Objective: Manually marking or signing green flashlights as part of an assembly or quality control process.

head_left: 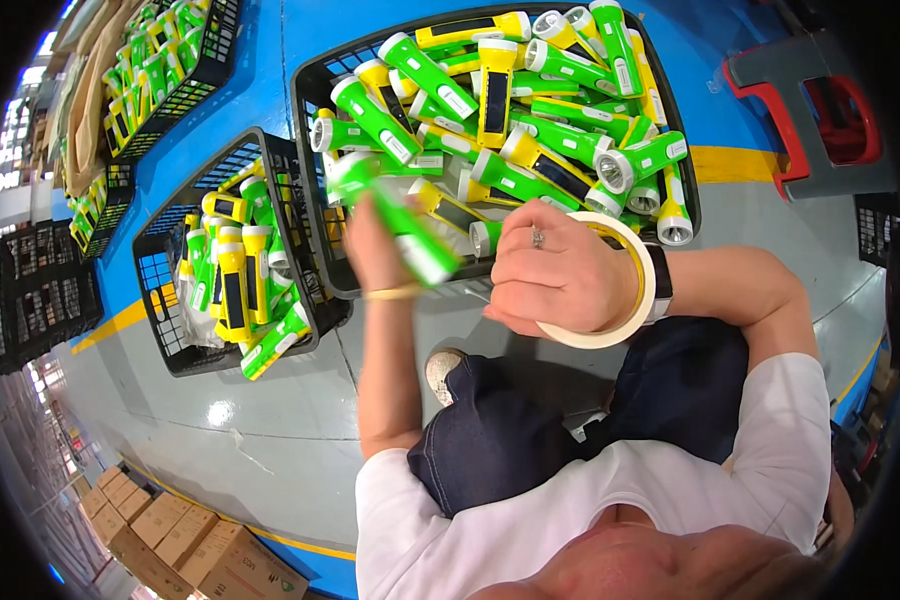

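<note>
- The right hand (pixel 555 265) is nearest, drawn in a little way from the crates, its fingers curled together into a loose fist; I cannot tell whether anything sits inside the curl.
- A roll of tape (pixel 610 334) is worn around that hand like a bangle, just ahead of the watch (pixel 660 285); carried this way, it probably stays close by without taking up the fingers.
- The left hand (pixel 373 248) has its fingers clamped on a green-and-white flashlight (pixel 411 233), seemingly around the barrel, where a narrow body suits a one-handed grip better than the wider head. Blur hides the exact finger placement. The flashlight is tilted, lens end up and to the left, over the near left part of the large black crate (pixel 313 190).
- That crate is heaped with green and yellow flashlights (pixel 495 92) lying at many angles; loose piling probably explains why several heads ride up near the rim.
- Beside it on the left, a smaller black crate (pixel 192 358) holds more of them, many leaning lengthwise, with one green flashlight (pixel 277 340) resting out over the near corner. Both crates stand on the floor (pixel 220 410), likely low enough for a bent-over reach.
- Farther left, another filled crate (pixel 175 115) stands beyond them.
</note>
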